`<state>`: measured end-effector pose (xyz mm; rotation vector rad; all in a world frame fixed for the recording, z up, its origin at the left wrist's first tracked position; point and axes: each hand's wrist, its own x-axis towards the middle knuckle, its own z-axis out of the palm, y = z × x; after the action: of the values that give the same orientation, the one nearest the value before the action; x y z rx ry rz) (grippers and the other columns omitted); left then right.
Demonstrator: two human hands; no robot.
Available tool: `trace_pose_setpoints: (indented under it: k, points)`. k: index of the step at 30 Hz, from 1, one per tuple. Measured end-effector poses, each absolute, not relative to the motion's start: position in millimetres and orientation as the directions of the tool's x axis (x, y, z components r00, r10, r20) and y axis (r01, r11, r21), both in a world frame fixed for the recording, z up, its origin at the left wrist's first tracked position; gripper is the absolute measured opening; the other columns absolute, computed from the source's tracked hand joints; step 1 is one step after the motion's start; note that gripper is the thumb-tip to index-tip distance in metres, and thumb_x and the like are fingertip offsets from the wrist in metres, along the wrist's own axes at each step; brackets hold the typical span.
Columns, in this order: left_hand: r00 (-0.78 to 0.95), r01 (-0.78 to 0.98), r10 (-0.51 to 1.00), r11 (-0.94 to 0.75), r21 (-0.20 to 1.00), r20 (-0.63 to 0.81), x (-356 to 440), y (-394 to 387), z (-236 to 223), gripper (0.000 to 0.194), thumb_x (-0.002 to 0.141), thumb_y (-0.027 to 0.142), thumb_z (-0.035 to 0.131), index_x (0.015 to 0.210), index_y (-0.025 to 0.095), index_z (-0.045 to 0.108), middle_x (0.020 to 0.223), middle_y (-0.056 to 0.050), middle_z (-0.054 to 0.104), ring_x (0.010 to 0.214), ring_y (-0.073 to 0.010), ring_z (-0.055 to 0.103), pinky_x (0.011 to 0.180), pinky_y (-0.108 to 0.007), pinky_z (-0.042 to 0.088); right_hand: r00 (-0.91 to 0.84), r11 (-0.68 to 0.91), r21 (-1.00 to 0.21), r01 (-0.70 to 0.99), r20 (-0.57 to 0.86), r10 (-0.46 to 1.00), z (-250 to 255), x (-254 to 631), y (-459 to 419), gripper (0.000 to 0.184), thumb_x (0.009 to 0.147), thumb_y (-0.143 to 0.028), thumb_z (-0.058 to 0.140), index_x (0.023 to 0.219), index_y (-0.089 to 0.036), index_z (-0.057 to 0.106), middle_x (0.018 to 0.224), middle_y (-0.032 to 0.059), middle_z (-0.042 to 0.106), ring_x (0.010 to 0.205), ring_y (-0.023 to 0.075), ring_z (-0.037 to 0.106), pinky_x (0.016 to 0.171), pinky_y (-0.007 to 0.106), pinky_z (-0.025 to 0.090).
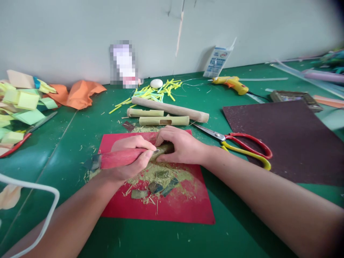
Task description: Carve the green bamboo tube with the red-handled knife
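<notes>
My left hand (129, 159) is closed round the red handle of a carving tool (118, 158), its tip against a short green bamboo piece (164, 147). My right hand (180, 146) grips that bamboo piece and presses it down on a red cutting mat (174, 208). Green shavings and bark chips (158, 181) lie on the mat under my hands.
Three more bamboo sticks (166, 113) lie behind the mat. Red and yellow scissors (239, 145) and a dark brown sheet (290, 139) are at the right. A yellow glue gun (232, 84), cut straw bits (156, 92), coloured paper pieces (21, 107) and orange paper (77, 94) lie around the green table.
</notes>
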<state>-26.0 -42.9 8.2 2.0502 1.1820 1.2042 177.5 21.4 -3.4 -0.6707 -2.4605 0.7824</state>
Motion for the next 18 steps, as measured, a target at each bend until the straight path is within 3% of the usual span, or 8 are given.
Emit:
trace_pose_setpoints:
  k: [9, 18]
  points:
    - [0.351, 0.469, 0.819, -0.573, 0.672, 0.454, -22.3, -41.3, 12.7, 0.007, 0.082, 0.021, 0.066, 0.088, 0.022, 0.069, 0.079, 0.001, 0.073, 0.071, -0.0128, 0.068, 0.065, -0.025, 0.054, -0.763, 0.73, -0.619, 0.289, 0.312, 0.566, -5.7, 177.8, 21.1, 0.023, 0.074, -0.025, 0.078, 0.081, -0.019, 0.057, 0.087, 0.0023, 0.065, 0.085, 0.018, 0.055, 0.075, 0.031, 0.042]
    - [0.37, 0.466, 0.823, -0.566, 0.681, 0.431, -23.1, -41.4, 13.8, 0.01, 0.082, 0.024, 0.067, 0.091, 0.022, 0.07, 0.086, 0.0, 0.075, 0.076, -0.0141, 0.07, 0.069, -0.025, 0.056, -0.752, 0.721, -0.63, 0.288, 0.318, 0.578, -5.0, 177.1, 19.3, 0.022, 0.073, -0.027, 0.079, 0.082, -0.018, 0.06, 0.086, 0.0021, 0.067, 0.083, 0.0174, 0.055, 0.072, 0.03, 0.041]
